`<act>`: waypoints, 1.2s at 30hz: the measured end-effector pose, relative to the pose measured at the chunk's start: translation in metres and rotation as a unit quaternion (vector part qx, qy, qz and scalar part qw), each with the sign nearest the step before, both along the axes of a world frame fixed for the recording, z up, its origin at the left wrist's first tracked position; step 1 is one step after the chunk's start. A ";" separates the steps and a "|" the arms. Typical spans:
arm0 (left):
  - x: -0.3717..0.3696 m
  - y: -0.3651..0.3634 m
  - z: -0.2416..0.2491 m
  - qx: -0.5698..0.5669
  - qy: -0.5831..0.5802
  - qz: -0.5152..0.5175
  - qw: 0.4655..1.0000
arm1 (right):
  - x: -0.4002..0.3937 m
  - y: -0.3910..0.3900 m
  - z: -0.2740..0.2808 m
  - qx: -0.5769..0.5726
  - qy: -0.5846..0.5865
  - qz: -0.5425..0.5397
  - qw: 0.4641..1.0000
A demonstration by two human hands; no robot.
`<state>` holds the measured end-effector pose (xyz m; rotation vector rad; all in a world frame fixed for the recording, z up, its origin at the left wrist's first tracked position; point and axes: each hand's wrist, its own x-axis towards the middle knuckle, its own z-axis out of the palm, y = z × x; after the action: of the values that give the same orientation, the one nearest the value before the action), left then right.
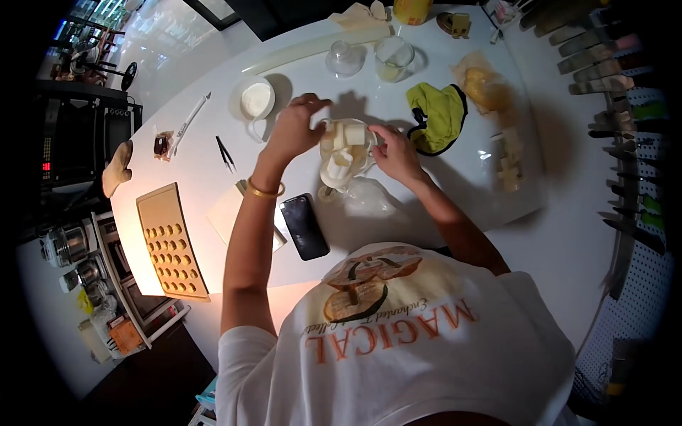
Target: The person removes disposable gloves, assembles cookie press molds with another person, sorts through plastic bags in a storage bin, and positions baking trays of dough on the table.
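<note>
Pale, chunky pieces (341, 162) fill a clear container (373, 145) in the middle of the white table. At its left rim is my left hand (297, 128), fingers bent and apart, with nothing seen in them. My right hand (395, 153) touches the container's right side with its fingertips, the fingers spread. Crumpled clear plastic (369, 197) lies just below the container. Close to my left forearm, a black phone (304, 227) rests on the table. A white cup (253, 99) with white contents stands up and left of the container.
A yellow-green cloth (436, 117) lies right of the container. Behind stand a glass cup (393, 60) and a clear domed piece (344, 59). Black tweezers (225, 155) are at left, beyond them a tray (170, 241) of small dough pieces. Knives (604, 85) line the right wall.
</note>
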<state>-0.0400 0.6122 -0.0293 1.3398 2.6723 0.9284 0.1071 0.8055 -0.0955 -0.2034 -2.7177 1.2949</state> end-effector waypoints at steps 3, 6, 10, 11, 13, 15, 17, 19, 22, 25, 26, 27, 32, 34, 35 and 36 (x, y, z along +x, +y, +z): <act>0.035 -0.035 0.024 -0.057 -0.152 0.203 0.966 | 0.002 0.004 -0.001 -0.027 0.002 -0.008 1.000; 0.099 -0.057 -0.002 -0.030 -0.235 0.199 0.951 | 0.010 0.005 0.016 -0.057 -0.034 -0.008 0.998; 0.148 -0.038 -0.065 0.091 -0.197 0.194 0.957 | 0.017 -0.001 0.008 -0.022 0.015 0.031 0.999; 0.151 -0.034 -0.069 0.092 -0.197 0.195 0.956 | 0.018 -0.003 0.006 -0.002 0.016 0.030 0.999; 0.157 -0.028 -0.076 0.133 -0.306 0.280 0.900 | 0.022 -0.005 0.004 0.021 0.016 0.031 0.999; 0.156 -0.029 -0.082 0.142 -0.285 0.272 0.908 | 0.022 -0.006 0.003 0.024 0.000 0.013 1.000; 0.155 -0.028 -0.067 0.132 -0.312 0.235 0.911 | 0.018 -0.008 0.024 0.116 0.041 0.023 0.992; 0.154 -0.025 -0.062 0.121 -0.290 0.233 0.920 | 0.005 -0.013 0.039 0.205 0.084 0.033 0.975; 0.156 -0.003 -0.045 0.076 -0.254 0.258 0.929 | -0.044 -0.041 0.056 0.114 0.126 0.106 0.980; 0.154 0.014 -0.040 0.026 -0.248 0.305 0.919 | -0.100 -0.080 0.077 0.247 -0.060 0.206 0.945; 0.153 0.014 -0.042 0.030 -0.240 0.320 0.916 | -0.117 -0.082 0.069 0.246 -0.054 0.206 0.946; 0.151 0.012 -0.043 0.034 -0.233 0.334 0.912 | -0.132 -0.084 0.057 0.265 -0.143 0.280 0.911; 0.158 -0.038 0.005 0.345 -0.356 0.324 0.806 | -0.150 -0.049 0.062 0.125 -0.096 0.291 0.944; 0.155 -0.044 0.024 0.397 -0.286 0.290 0.822 | -0.138 -0.025 0.076 -0.077 -0.035 0.220 0.972; 0.149 -0.042 0.021 0.401 -0.286 0.293 0.819 | -0.130 -0.014 0.078 -0.171 -0.011 0.184 0.968; 0.142 -0.039 0.017 0.362 -0.246 0.274 0.856 | -0.120 -0.005 0.076 -0.185 0.049 0.139 0.972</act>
<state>0.1022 0.5737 -0.0121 0.1946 2.3553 2.1342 -0.0132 0.8006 -0.0194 0.2126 -2.4643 1.8303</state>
